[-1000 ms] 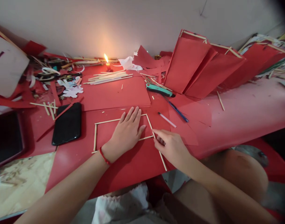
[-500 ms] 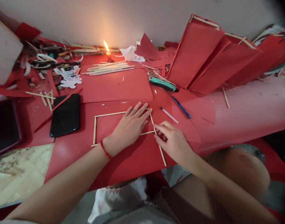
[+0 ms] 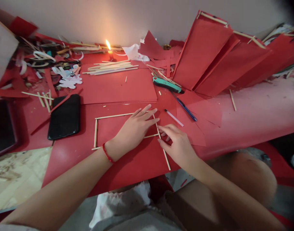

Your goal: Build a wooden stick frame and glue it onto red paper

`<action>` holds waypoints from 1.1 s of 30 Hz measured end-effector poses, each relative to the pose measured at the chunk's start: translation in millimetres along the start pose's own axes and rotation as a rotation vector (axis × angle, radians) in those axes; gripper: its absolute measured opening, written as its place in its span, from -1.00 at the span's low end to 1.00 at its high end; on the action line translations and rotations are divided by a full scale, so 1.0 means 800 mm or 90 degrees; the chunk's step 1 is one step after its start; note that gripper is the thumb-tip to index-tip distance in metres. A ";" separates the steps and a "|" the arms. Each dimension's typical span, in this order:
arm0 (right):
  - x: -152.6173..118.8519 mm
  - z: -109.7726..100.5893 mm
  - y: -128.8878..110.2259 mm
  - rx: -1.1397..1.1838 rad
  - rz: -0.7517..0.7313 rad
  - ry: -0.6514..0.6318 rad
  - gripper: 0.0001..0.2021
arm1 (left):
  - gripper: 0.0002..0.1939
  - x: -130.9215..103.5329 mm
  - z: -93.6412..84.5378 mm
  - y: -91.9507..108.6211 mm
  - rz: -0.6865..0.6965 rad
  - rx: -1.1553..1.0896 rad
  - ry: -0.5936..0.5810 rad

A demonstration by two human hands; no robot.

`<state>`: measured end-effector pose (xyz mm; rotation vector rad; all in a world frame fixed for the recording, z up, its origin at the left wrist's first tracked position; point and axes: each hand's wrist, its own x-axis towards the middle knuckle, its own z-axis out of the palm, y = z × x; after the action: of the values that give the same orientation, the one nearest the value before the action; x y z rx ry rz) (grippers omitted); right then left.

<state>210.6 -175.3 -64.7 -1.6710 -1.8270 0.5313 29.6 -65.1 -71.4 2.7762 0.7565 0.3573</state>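
Observation:
Thin pale sticks form a rectangle on red paper (image 3: 127,171), with its top stick (image 3: 114,115) and left stick (image 3: 95,133) in plain sight. My left hand (image 3: 132,130) lies spread over the frame's upper right part, fingers apart, and hides some of it. At the right side a longer stick (image 3: 165,157) slants down past the lower stick (image 3: 151,136) toward the paper's front edge. The thumb and fingertips of my right hand (image 3: 174,141) pinch this slanting stick near where the two sticks meet.
A lit candle (image 3: 110,55) stands at the back beside a pile of sticks (image 3: 113,68). A phone (image 3: 65,117) lies left. A green cutter (image 3: 167,84), a blue pen (image 3: 186,109) and a white tube (image 3: 173,117) lie right, before upright red paper panels (image 3: 202,51). Scraps fill the back left.
The view has shifted slightly. My left hand's fingers have moved a little right, onto the upper end of the slanting stick. My right hand keeps its pinch.

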 end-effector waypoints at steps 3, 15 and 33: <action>0.000 0.002 -0.005 -0.005 0.006 0.001 -0.64 | -0.52 0.001 -0.003 0.001 0.053 -0.024 0.037; 0.052 -0.083 0.083 -0.214 0.093 0.172 -0.77 | -0.46 0.000 -0.004 -0.008 0.033 -0.116 0.016; 0.001 -0.166 0.098 -0.127 0.076 0.004 -0.80 | -0.53 0.009 -0.018 -0.040 0.176 -0.070 -0.027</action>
<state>357.1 -177.7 -17.5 -1.9224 -1.8345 0.4035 16.7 -32.2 -66.0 2.7757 0.3311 0.3754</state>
